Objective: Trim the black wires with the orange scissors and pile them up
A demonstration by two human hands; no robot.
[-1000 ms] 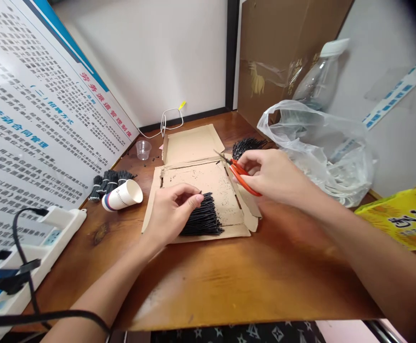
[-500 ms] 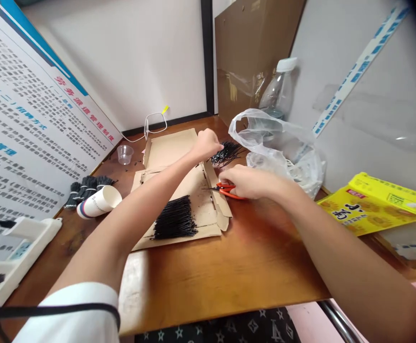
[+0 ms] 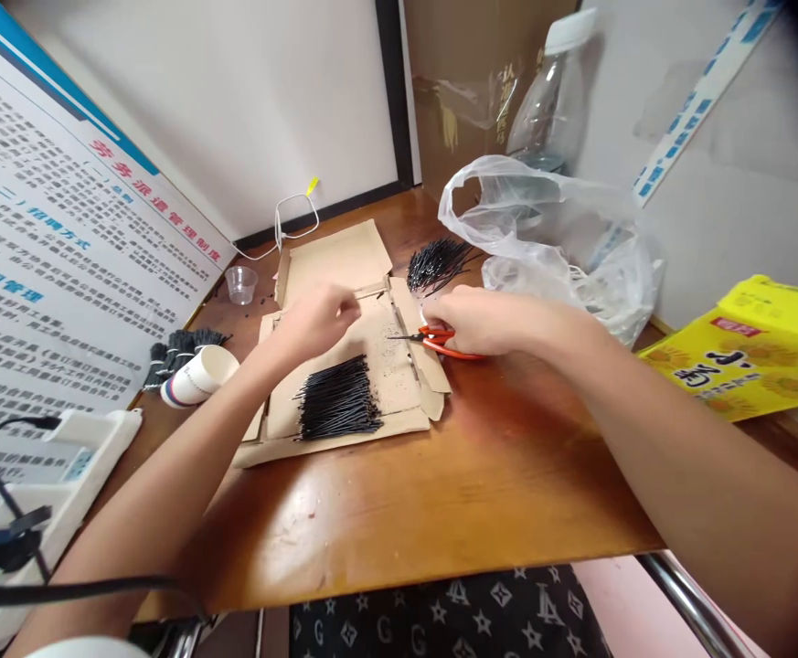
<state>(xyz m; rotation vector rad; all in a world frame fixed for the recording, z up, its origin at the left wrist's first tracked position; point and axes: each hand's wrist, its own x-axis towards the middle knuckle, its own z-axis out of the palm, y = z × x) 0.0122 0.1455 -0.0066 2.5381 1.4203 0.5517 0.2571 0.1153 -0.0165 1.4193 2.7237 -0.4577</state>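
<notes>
My right hand (image 3: 477, 318) is closed around the orange handles of a pair of scissors (image 3: 443, 342), its dark blades pointing left over the cardboard's right edge. My left hand (image 3: 320, 320) hovers over the opened cardboard box (image 3: 391, 402) with its fingers curled together; whatever they hold is hidden or too thin to make out. Below it, a row of thin black strands (image 3: 340, 397) lies side by side on the cardboard, with dark crumbs to their right. Behind my right hand lies a looser heap of similar shiny black strands (image 3: 440, 263).
To the right are a clear plastic bag (image 3: 549, 228), a bottle (image 3: 549, 110) and a yellow packet (image 3: 748, 356). On the left sit a paper cup (image 3: 199, 376), tied black bundles (image 3: 179, 352), a small clear cup (image 3: 241, 284) and a white power strip (image 3: 97, 475).
My left hand has moved left and nearer from the loose heap to above the row of strands. The right hand still holds the scissors in about the same place. The camera view has shifted slightly.
</notes>
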